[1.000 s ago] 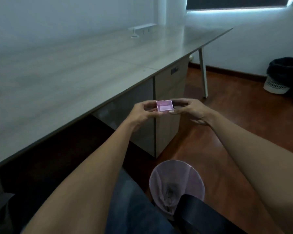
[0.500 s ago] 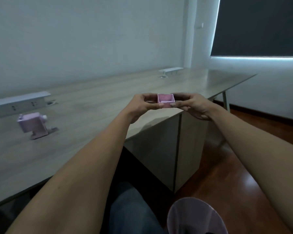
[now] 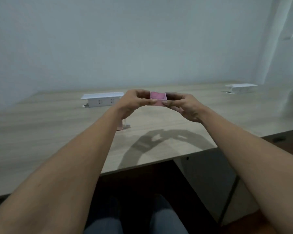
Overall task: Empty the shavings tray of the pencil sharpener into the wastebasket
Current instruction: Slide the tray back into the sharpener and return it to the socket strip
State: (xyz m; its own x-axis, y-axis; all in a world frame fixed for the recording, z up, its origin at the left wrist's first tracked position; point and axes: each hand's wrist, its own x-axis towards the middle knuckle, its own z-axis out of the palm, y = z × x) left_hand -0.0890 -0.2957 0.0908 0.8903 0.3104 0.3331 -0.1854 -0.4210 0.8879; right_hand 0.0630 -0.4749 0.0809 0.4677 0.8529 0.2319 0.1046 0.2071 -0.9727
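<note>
A small pink shavings tray (image 3: 157, 97) is held upright above the wooden desk (image 3: 184, 119), open side up, and its inside looks bare. My left hand (image 3: 132, 103) pinches its left end and my right hand (image 3: 183, 105) pinches its right end. The pink pencil sharpener (image 3: 120, 127) stands on the desk below my left wrist, mostly hidden by my forearm. The wastebasket is out of view.
A white power socket box (image 3: 101, 99) sits on the desk behind my left hand, and a second one (image 3: 240, 86) lies at the far right. The desk's front edge runs across the middle, with a drawer cabinet (image 3: 206, 179) under it on the right.
My view has swung left and up, from the floor and wastebasket to the desk. Both hands have carried the tray over the desk, close to the sharpener, still holding it.
</note>
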